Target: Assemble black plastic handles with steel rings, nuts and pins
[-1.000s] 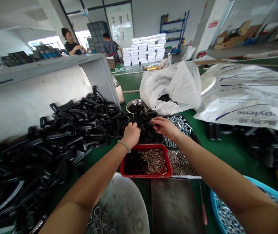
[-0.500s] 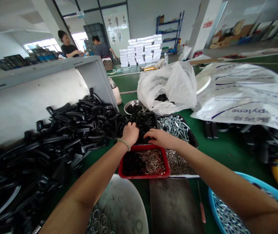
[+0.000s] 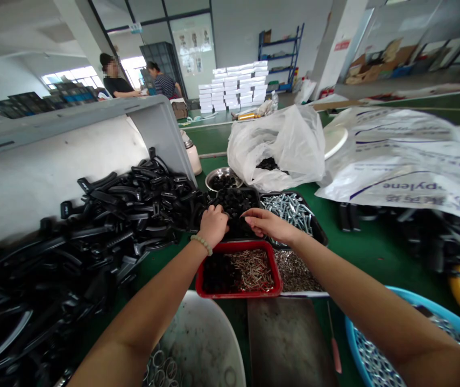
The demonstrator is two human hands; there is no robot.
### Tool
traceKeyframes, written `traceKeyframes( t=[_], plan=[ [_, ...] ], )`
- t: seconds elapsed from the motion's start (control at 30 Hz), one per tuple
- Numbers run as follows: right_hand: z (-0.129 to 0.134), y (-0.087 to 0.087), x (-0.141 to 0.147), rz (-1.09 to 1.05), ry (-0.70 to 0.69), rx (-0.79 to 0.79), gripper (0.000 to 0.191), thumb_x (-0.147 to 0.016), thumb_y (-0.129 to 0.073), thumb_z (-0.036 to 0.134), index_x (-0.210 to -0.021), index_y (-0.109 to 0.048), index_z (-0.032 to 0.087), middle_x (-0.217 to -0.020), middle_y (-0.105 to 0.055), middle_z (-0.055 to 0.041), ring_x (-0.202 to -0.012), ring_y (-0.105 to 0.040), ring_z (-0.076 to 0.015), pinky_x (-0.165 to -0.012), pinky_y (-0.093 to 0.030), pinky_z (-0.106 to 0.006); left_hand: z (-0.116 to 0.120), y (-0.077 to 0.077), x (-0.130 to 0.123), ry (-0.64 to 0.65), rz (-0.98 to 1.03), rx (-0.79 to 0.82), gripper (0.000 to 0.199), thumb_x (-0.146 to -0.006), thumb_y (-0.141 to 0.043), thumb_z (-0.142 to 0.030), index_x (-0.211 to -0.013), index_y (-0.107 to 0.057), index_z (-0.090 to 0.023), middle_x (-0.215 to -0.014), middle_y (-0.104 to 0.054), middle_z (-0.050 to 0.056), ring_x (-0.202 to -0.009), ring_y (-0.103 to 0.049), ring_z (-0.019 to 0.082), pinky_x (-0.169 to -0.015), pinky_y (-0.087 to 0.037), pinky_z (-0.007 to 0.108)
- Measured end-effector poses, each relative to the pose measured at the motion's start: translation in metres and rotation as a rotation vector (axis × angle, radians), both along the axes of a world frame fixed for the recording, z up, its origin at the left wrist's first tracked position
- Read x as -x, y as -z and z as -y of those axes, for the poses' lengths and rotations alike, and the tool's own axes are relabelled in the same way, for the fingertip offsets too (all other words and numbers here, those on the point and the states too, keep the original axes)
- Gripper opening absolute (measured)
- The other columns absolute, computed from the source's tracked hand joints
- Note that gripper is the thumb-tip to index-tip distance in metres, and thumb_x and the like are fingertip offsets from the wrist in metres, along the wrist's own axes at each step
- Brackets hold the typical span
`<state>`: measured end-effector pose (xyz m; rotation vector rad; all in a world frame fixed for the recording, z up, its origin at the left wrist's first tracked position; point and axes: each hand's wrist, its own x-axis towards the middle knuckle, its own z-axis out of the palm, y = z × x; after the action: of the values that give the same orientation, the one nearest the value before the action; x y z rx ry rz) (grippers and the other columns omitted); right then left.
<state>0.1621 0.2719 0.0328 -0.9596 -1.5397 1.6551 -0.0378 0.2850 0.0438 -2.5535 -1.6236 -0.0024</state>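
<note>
Both of my hands are over a black tray of small black parts [image 3: 238, 201]. My left hand [image 3: 214, 224], with a beaded bracelet at its wrist, reaches into the tray's left side. Its fingers curl downward, and whatever they grip is hidden. On the tray's right side, my right hand [image 3: 269, 224] has thumb and fingers drawn together in a pinch. Dark parts lie right behind the fingertips, so I cannot make out what is between them. Just nearer to me stands a red tray [image 3: 238, 294] with black pieces and copper-coloured pins. Silvery bolts [image 3: 290, 210] fill the tray to the right.
Black curved handles [image 3: 133, 215] spill from a grey crate [image 3: 157, 118] on the left. A white basin [image 3: 213, 328] with metal rings, a dark metal plate [image 3: 290, 338] and a blue basin [image 3: 353, 333] stand near me. A plastic bag [image 3: 294, 145] lies behind; two people are farther back.
My right hand has shifted slightly right, and its fingers have closed from a looser spread into a pinch. My left hand has moved slightly left and stays curled in the tray.
</note>
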Motion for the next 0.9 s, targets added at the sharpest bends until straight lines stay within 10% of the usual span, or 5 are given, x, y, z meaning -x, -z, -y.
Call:
traceKeyframes(
  t=[0.2,0.5,0.9],
  plan=[
    [-0.005,0.008,-0.006,-0.023,0.090,0.056,0.033,-0.076,-0.063,0.044,-0.092,-0.057,0.017,-0.059,-0.043,0.0073,-0.045,-0.036,-0.0061,-0.042,-0.029,-0.020,-0.003,-0.001,-0.001,0.018,-0.033,0.022,0.010,-0.074,-0.063,-0.026,-0.078,-0.068,-0.019,-0.104,-0.055,0.009,-0.097,-0.046,0.027,-0.075,-0.040,0.036],
    [-0.036,-0.014,0.014,0.942,0.162,-0.690,0.019,-0.085,-0.051,0.024,-0.096,-0.065,0.018,-0.097,-0.066,-0.0062,-0.090,-0.061,-0.0177,-0.081,-0.045,-0.028,0.001,-0.001,0.002,0.004,0.010,0.014,0.017,-0.074,-0.063,-0.030,-0.085,-0.065,-0.018,-0.103,-0.058,0.010,-0.097,-0.050,0.026,-0.077,-0.042,0.035],
    [-0.070,-0.014,0.057,1.064,0.022,-0.788,0.016,-0.081,-0.059,0.025,-0.092,-0.066,0.016,-0.101,-0.065,-0.0128,-0.094,-0.061,-0.0249,-0.079,-0.045,-0.032,-0.005,-0.005,0.011,0.045,0.368,0.091,0.022,-0.074,-0.059,-0.017,-0.095,-0.064,-0.016,-0.096,-0.064,0.008,-0.091,-0.059,0.020,-0.085,-0.046,0.032]
  ],
)
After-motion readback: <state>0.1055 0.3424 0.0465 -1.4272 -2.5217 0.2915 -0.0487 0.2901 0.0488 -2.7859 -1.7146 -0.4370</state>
